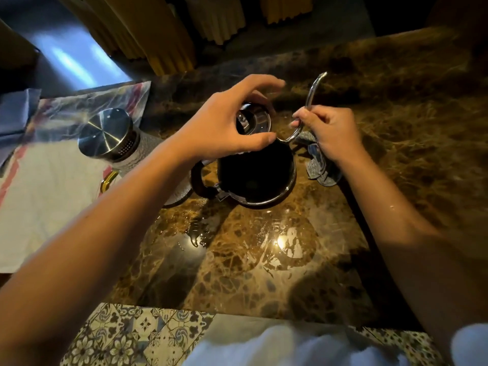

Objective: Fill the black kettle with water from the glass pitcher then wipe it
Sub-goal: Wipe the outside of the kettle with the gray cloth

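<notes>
The black kettle (257, 173) stands on the brown marble counter (264, 260), its handle toward the left and its thin silver gooseneck spout (313, 93) curving up at the right. My left hand (224, 122) sits on top of the kettle, fingers curled around its shiny lid (253, 120). My right hand (327, 133) pinches the spout near its lower bend with a grey cloth (317, 165) bunched under the palm. The glass pitcher (124, 146), capped with a steel lid, stands to the left of the kettle.
A white towel with red stripes (47, 196) lies under the pitcher at the left. A small puddle (195, 233) glistens on the counter in front of the kettle. Yellow curtains (169, 30) hang behind. Patterned tile floor (126, 336) shows below the counter edge.
</notes>
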The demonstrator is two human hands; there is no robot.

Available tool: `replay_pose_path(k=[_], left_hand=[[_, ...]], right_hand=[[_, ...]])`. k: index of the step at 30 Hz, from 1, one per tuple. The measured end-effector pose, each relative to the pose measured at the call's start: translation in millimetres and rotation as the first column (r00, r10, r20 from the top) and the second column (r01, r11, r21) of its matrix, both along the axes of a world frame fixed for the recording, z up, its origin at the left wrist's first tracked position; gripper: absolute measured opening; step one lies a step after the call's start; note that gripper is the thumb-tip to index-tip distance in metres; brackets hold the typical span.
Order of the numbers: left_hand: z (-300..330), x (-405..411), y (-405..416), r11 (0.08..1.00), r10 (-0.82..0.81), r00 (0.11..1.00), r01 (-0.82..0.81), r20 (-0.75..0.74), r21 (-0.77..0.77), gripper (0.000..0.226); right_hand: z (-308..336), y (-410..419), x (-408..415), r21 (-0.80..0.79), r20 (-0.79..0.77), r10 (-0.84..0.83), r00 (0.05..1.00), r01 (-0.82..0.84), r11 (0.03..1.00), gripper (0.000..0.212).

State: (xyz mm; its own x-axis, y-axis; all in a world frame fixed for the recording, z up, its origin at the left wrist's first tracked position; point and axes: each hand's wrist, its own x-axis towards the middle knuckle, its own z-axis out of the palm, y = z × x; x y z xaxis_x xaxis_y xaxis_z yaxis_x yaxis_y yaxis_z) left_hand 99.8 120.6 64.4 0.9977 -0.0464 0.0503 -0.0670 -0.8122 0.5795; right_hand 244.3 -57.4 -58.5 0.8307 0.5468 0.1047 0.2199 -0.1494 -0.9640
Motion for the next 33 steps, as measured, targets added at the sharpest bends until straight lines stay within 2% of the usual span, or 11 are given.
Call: replay_pose_path(k=[4,10,13,15,18,21,24,27,31,33], left_hand=[[-1.9,1.9,4.5,1.0,-0.005,1.0,0.005,0.003,0.013,0.069],[-11.0,-1.7,19.2,0.992,0.1,0.994,-0.104,0.044,0.076,0.066],[-13.7,-1.1,17.0,0.989,0.116,0.992,-0.12,0.046,0.088,0.066],[-12.6,-1.5,16.2,0.988,0.124,0.991,-0.128,0.047,0.09,0.066],[-11.0,-2.1,12.6,0.983,0.149,0.988,-0.153,0.045,0.104,0.068],[-8.2,0.0,5.5,0.97,0.189,0.982,-0.19,0.024,0.15,0.07],[-5.2,1.4,-1.7,0.954,0.219,0.976,-0.218,0.017,0.208,0.068],[-5.1,0.8,-11.3,0.939,0.23,0.972,-0.235,0.047,0.251,0.068],[-11.0,-1.0,-13.0,0.944,0.229,0.97,-0.24,0.076,0.228,0.064],[-9.8,-1.1,-11.2,0.951,0.223,0.973,-0.231,0.06,0.208,0.062]], right_hand=[[0.4,-17.5,-11.7,-0.027,0.017,-0.057,0.998,0.058,0.998,0.022],[-1.2,-33.6,-39.5,-0.16,0.217,-0.14,0.966,0.177,0.971,0.031],[3.0,-41.4,-49.1,-0.18,0.23,-0.172,0.958,0.215,0.96,0.033],[3.5,-55.8,-52.7,-0.25,0.237,-0.184,0.954,0.243,0.937,0.043],[-8.5,-81.0,-56.0,-0.398,0.271,-0.129,0.954,0.233,0.887,0.048],[-23.5,-88.8,-63.7,-0.508,0.329,-0.008,0.944,0.184,0.842,0.036],[-23.6,-76.8,-73.7,-0.471,0.278,-0.034,0.96,0.167,0.866,0.02],[-11.8,-62.1,-77.1,-0.304,0.156,-0.144,0.977,0.187,0.934,0.012],[-3.8,-30.0,-77.3,-0.091,0.035,-0.202,0.979,0.205,0.975,0.02],[-9.2,-15.5,-75.9,-0.083,0.012,-0.189,0.982,0.189,0.978,0.029]])
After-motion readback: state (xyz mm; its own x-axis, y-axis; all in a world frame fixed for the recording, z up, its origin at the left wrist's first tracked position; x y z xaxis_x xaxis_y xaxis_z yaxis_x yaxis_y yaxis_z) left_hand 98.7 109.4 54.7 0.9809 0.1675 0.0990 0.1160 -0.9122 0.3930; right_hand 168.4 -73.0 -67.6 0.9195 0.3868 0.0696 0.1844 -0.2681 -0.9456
